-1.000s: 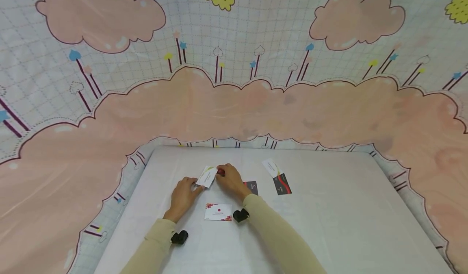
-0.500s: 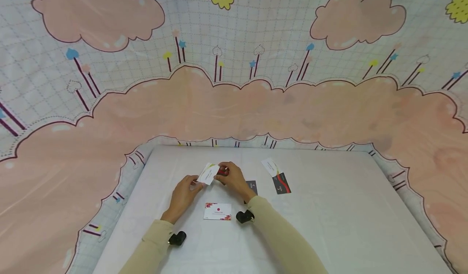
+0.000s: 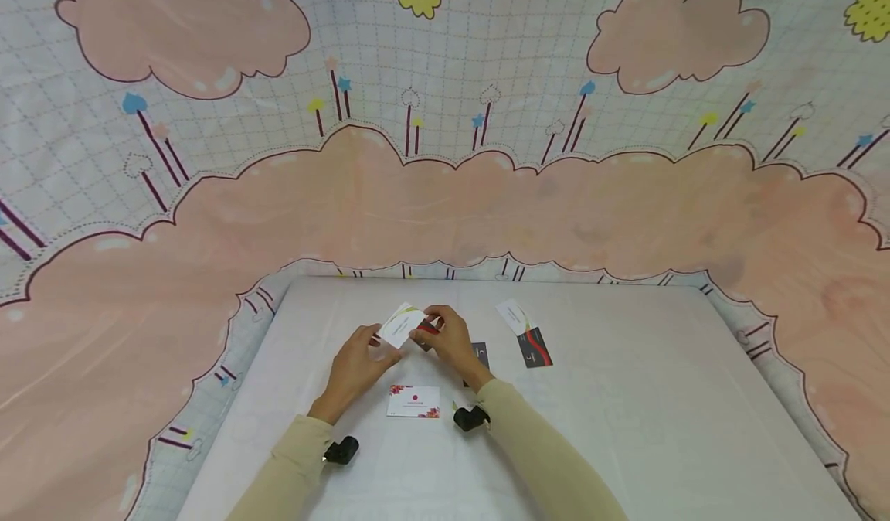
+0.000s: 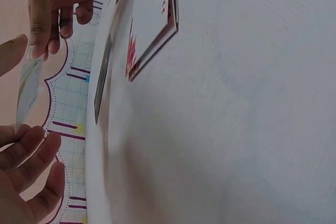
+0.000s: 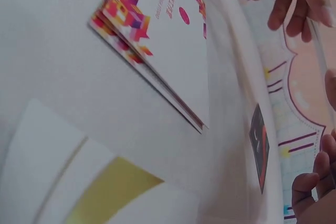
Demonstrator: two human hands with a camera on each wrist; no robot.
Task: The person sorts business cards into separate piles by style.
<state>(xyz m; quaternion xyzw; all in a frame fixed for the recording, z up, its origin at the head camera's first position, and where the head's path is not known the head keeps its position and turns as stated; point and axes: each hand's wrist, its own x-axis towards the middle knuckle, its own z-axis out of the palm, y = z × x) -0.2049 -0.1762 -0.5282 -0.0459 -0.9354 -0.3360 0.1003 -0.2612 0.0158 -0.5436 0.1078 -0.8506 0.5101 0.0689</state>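
Note:
A white business card (image 3: 403, 325) with a yellow-green band is held up between both hands, toward the back left of the table. My right hand (image 3: 453, 343) pinches its right end between thumb and fingers. At the other end, fingertips of my left hand (image 3: 356, 366) touch the edge, while its thumb stands apart from the card. In the left wrist view the same card (image 4: 29, 90) appears nearly edge-on between the two hands. Below the right fingers lies a black card with a red stripe (image 3: 426, 335), partly hidden.
Nearer the front is a small stack of white cards with red floral corners (image 3: 413, 402). Dark cards (image 3: 480, 357) show beside the right wrist, and a white card with a gold band (image 5: 94, 171) lies under it. Farther right, a white card (image 3: 513, 317) overlaps a black-red card (image 3: 535, 348).
Both hands have raised the white card slightly and shifted it right, tilting it. The left thumb has come off the card. More of the black-red card below now shows.

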